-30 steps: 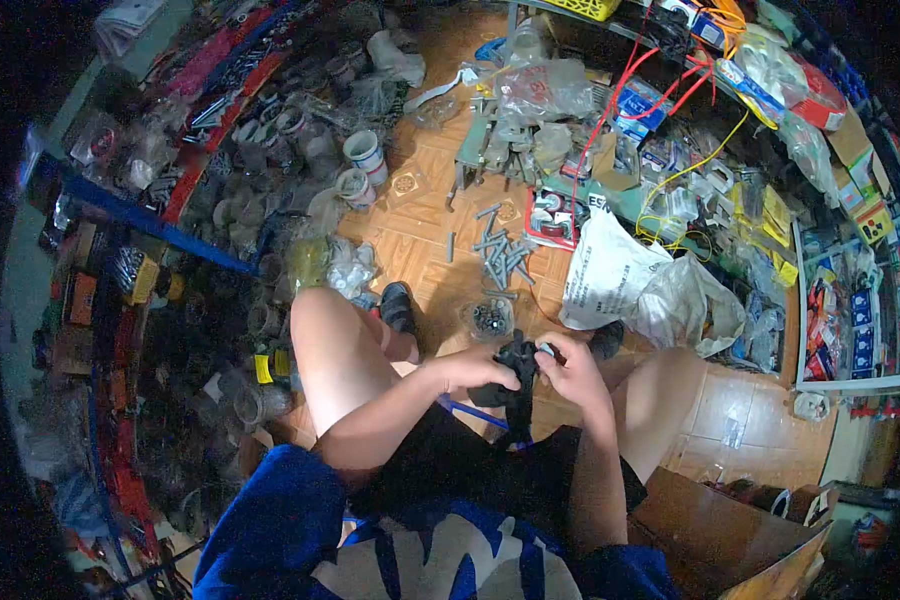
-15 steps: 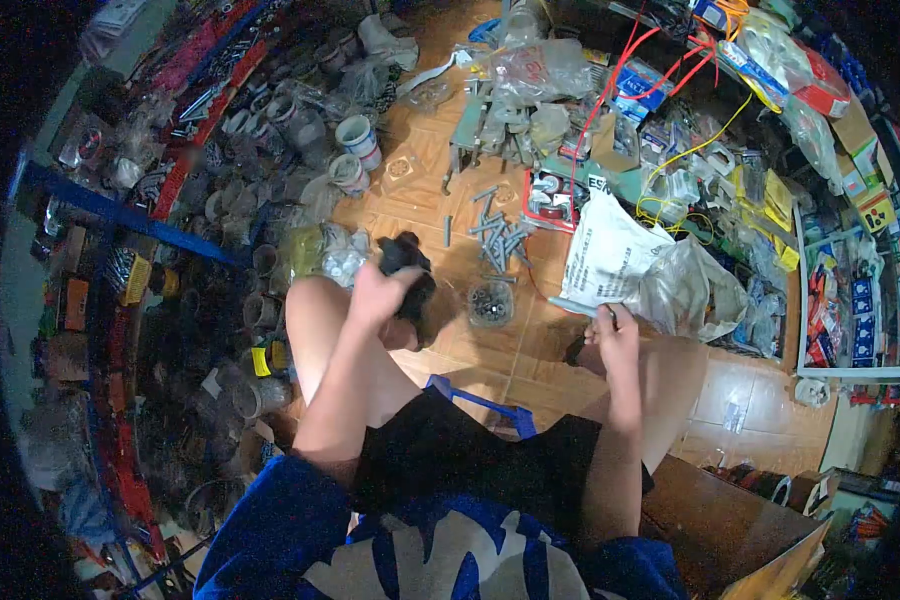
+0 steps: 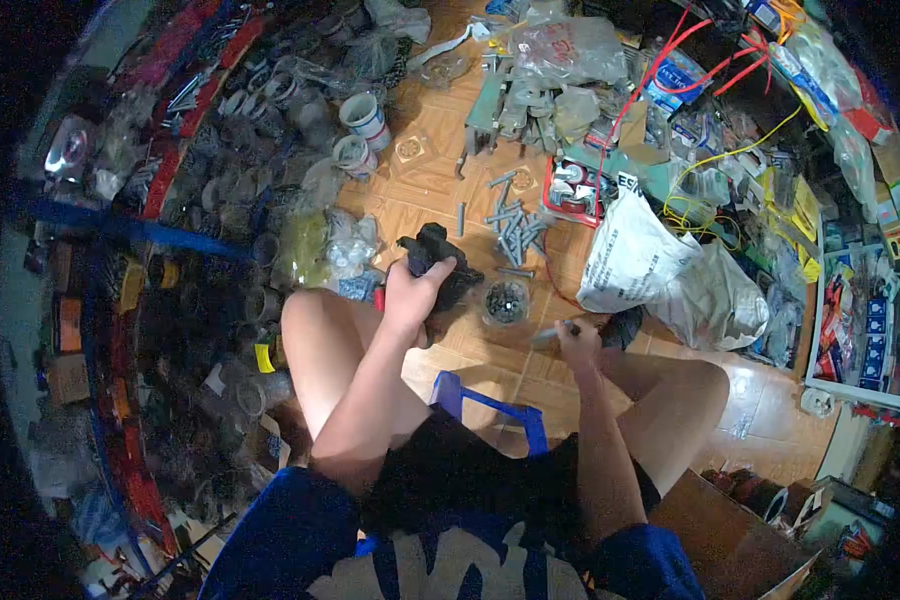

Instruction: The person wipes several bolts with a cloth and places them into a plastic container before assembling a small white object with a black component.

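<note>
A: Landmark: round clear plastic tub [image 3: 487, 312] of small dark parts. Left hand [image 3: 413, 296]?

B: Closed on a bulky black object [image 3: 432, 250], left of tub.

A: Right hand [image 3: 580, 345]?

B: Gripping a slim grey rod [image 3: 543, 335], near-right of tub. Loose grey metal rods [image 3: 510, 235] beyond.

A: Stage?

B: Pieces held apart; moving either calls for clearing the tub, I judge.

"What is the floor [image 3: 385, 205] showing?"

"Patterned orange-brown tiles [image 3: 425, 190] are covering it; light [image 3: 750, 385] is glaring off its right side."

"And the furnishings?"

"Blue-beamed shelving [image 3: 140, 228] is lining the left, a white-framed rack [image 3: 865, 395] is standing right, and a brown wooden unit [image 3: 720, 520] is occupying the lower right."
</note>
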Motion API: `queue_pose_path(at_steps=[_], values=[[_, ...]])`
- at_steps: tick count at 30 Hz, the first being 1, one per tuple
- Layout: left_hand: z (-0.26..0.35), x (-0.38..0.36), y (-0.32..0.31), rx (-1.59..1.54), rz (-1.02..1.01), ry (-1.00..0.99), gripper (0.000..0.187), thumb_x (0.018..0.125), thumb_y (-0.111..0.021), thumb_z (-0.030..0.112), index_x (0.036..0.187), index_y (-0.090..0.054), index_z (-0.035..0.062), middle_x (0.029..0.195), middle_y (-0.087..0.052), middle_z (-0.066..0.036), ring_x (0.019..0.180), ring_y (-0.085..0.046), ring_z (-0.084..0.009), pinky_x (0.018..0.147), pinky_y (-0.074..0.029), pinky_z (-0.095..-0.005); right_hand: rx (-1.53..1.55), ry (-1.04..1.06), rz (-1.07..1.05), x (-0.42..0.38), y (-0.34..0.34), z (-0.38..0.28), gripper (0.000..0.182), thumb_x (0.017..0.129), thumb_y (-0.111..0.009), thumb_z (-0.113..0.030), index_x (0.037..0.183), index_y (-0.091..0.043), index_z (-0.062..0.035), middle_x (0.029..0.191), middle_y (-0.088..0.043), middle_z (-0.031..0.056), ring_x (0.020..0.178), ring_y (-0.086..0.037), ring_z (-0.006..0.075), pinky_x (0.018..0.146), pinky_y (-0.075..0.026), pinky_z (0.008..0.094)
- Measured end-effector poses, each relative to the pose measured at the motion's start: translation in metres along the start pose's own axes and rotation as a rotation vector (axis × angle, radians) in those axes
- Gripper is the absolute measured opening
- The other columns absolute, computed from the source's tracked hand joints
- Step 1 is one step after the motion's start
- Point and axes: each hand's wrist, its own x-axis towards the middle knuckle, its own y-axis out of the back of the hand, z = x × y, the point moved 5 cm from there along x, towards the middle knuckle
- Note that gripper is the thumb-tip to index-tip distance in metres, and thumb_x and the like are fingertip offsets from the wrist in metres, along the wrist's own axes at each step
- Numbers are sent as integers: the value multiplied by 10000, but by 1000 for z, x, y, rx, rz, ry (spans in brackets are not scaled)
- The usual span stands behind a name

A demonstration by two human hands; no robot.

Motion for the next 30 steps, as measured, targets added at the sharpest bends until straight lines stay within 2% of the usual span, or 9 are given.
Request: queue_pose_path(at_steps=[3, 5, 8, 11, 15, 18, 26, 29, 30], values=[[-16, 22, -2, -48, 20, 27, 189, 858, -689, 111, 990, -637, -13, 918, -685, -79, 784, -656, -158, 678, -536, -308, 350, -237, 33, 47, -17, 52, 214, 845, -673, -176, 758, -628, 13, 679, -631, 78, 574, -604, 170, 528, -472, 310], [-18, 29, -6, -154, 20, 75, 191, 850, -696, 89, 1004, -633, -6, 920, -682, -73, 791, -655, -155, 697, -535, -308, 353, -304, 64, 96, -38, 100, 296, 838, -690, -231, 747, -624, 43, 670, -634, 57, 556, -595, 181, 534, -463, 319], [-41, 44, -4, -134, 32, 152, 205, 846, -698, 80, 1026, -635, 4, 942, -680, -69, 814, -652, -148, 738, -530, -296, 702, -483, -38, 129, -64, 83, 117, 871, -637, -125, 878, -616, -10, 639, -588, 40, 479, -549, 143, 399, -415, 279], [-51, 54, -5, -72, 12, 182, 213, 849, -696, 88, 1038, -638, 10, 948, -677, -66, 837, -647, -140, 768, -524, -284, 450, -618, -111, 183, -97, 109, 197, 874, -661, -160, 981, -592, -10, 601, -549, 18, 455, -533, 132, 382, -404, 256], [-45, 62, -7, 5, 56, 218, 231, 857, -683, 80, 1066, -627, 0, 964, -677, -60, 849, -643, -141, 781, -525, -294, 362, -534, -269, 238, -141, 136, 269, 901, -642, -253, 1006, -609, -8, 716, -618, 66, 574, -581, 175, 476, -447, 324], [-40, 68, -12, 17, 62, 257, 236, 870, -671, 68, 1080, -607, -19, 982, -678, -74, 861, -646, -145, 800, -530, -302, 299, -593, -211, 272, -190, 211, 198, 911, -619, -211, 964, -649, -22, 824, -636, 81, 738, -608, 174, 598, -454, 346], [-43, 73, -25, -12, 15, 253, 224, 880, -661, 60, 1067, -603, -49, 976, -683, -102, 848, -669, -171, 789, -551, -317, 249, -439, -81, 252, -156, 173, 260, 952, -556, -220, 1095, -603, -7, 946, -617, 111, 833, -566, 198, 730, -466, 360], [-45, 67, -25, 21, 27, 229, 202, 883, -653, 57, 1047, -610, -54, 968, -688, -110, 840, -674, -176, 780, -554, -312, 493, -198, 206, 190, -128, 144, 277, 962, -541, -220, 1115, -592, 4, 979, -616, 134, 864, -562, 208, 764, -470, 356], [-40, 64, -28, 16, 19, 241, 195, 884, -650, 57, 1040, -613, -54, 966, -690, -112, 841, -674, -175, 781, -554, -311, 482, -96, 175, 161, -119, 109, 271, 961, -541, -226, 1092, -602, 4, 958, -617, 154, 851, -569, 217, 763, -477, 353]])
